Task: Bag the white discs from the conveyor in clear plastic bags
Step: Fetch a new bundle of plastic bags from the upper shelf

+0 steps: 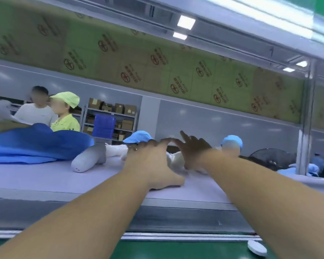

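white disc [257, 248] lay unbagged as my spread left hand [153, 163] and right hand [192, 152] reached for likely bags [177, 158]; grip next.

text: red logos, characters on cardboard panels [176, 71] | blurred, unreadable

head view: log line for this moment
left hand, right hand: reaching over shelf | white bundle: between them | white disc: on green belt

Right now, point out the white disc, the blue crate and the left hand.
white disc [257, 248], head view, on its flat top face.
blue crate [103, 126], head view, on its front wall.
left hand [153, 163], head view, on the back of the hand.
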Motion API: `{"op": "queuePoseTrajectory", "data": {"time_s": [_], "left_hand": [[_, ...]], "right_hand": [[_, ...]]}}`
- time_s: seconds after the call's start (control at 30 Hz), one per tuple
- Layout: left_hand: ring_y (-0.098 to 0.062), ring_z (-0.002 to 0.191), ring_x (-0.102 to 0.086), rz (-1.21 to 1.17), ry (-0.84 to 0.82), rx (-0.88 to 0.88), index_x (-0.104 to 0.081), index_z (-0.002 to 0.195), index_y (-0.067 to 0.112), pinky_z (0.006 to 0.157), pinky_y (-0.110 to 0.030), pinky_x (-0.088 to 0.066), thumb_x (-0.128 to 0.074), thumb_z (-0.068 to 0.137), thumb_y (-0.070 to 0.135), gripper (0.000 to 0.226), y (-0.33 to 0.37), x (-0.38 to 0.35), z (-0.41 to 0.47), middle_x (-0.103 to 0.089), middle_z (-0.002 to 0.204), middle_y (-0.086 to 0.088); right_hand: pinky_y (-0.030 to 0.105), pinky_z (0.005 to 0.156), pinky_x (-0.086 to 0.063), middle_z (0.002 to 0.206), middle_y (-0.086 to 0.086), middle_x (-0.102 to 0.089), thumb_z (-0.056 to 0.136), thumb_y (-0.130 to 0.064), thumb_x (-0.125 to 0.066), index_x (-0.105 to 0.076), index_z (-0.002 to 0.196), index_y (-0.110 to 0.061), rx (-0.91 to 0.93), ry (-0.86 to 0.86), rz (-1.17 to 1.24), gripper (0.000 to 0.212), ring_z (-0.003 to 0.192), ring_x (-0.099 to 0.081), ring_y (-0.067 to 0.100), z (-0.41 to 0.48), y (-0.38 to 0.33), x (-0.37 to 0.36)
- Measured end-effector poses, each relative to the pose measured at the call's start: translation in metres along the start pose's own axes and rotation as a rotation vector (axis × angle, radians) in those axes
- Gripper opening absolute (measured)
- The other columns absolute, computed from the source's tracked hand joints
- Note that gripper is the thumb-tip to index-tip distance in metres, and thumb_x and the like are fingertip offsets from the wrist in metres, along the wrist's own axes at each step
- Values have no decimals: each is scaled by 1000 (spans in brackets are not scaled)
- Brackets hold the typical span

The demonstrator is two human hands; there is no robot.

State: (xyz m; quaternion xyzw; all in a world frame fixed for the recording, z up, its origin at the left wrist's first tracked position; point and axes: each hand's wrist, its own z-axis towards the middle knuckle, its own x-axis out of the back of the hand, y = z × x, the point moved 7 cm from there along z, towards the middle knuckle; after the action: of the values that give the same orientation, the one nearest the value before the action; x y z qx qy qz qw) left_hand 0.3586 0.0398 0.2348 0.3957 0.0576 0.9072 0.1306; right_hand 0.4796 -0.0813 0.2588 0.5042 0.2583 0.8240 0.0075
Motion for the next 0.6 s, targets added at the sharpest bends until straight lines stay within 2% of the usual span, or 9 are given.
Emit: {"op": "queuePoseTrajectory", "data": {"time_s": [0.03, 0.07, 0.13, 0.17, 0.2, 0.3, 0.43, 0.53, 0.6], "left_hand": [[-26, 127, -47, 0, -13, 21, -24, 135, 52, 101, -48, -39, -60, 49, 72, 96, -1, -3, -1, -53, 136, 7], [-27, 128, -45, 9, -26, 31, -28, 140, 46, 101, -49, -38, -61, 49, 71, 100, -2, -6, -1, -51, 138, 5], [-28, 127, -46, 33, -47, 33, -33, 142, 39, 97, -49, -37, -61, 50, 69, 101, -3, -10, 3, -52, 136, 2], [-28, 126, -46, 26, -59, 41, -34, 142, 38, 95, -49, -37, -60, 49, 70, 102, -3, -10, 4, -52, 135, 2], [-29, 127, -46, 23, -54, 55, -34, 143, 37, 94, -48, -37, -58, 49, 70, 102, -3, -9, 5, -51, 136, 1], [-28, 123, -47, 75, -43, 88, -39, 138, 37, 89, -45, -37, -56, 50, 72, 97, -9, -9, 5, -53, 134, 0], [-26, 117, -47, 86, -82, 118, -43, 131, 36, 87, -42, -36, -61, 53, 70, 87, -12, -16, 4, -53, 130, 1], [-26, 115, -48, 86, -77, 127, -43, 131, 35, 86, -40, -38, -62, 55, 68, 84, -15, -11, 3, -54, 128, 1], [-25, 114, -49, 52, -46, 109, -41, 130, 34, 84, -37, -40, -70, 59, 63, 82, -11, -6, 1, -54, 125, 1]], "right_hand": [[45, 117, -31, 172, 8, -1, 86, -31, -66, -10, 162, -37, -15, -58, 45, 95, 151, -26, 33, 5, -2, -10], [41, 112, -34, 169, 9, -19, 83, -42, -60, -27, 158, -36, -36, -117, 139, 82, 146, -35, 32, 5, -4, -17], [33, 87, -42, 132, 5, -63, 70, -47, -51, -64, 115, -31, -23, -152, 295, 49, 112, -60, 26, 2, -13, -19], [30, 75, -41, 109, 2, -68, 70, -43, -54, -64, 93, -29, 7, -115, 293, 29, 94, -62, 23, 3, -14, -16], [30, 70, -40, 97, 1, -65, 75, -38, -59, -61, 83, -26, 17, -95, 254, 14, 85, -60, 22, 4, -10, -16], [33, 78, -43, 104, 0, -55, 92, -28, -57, -55, 95, -28, -25, 8, 158, 4, 100, -61, 26, -2, -4, -11], [36, 73, -44, 117, 1, -51, 94, -15, -60, -47, 119, -22, -49, 144, 140, 29, 102, -61, 28, -13, 8, -6], [38, 72, -46, 120, 6, -52, 104, -27, -50, -44, 124, -16, -105, 228, 271, 23, 94, -61, 31, -26, 14, 12], [39, 74, -49, 123, 11, -52, 107, -31, -45, -43, 129, -12, -81, 255, 313, 30, 95, -61, 34, -44, 13, 21]]}}
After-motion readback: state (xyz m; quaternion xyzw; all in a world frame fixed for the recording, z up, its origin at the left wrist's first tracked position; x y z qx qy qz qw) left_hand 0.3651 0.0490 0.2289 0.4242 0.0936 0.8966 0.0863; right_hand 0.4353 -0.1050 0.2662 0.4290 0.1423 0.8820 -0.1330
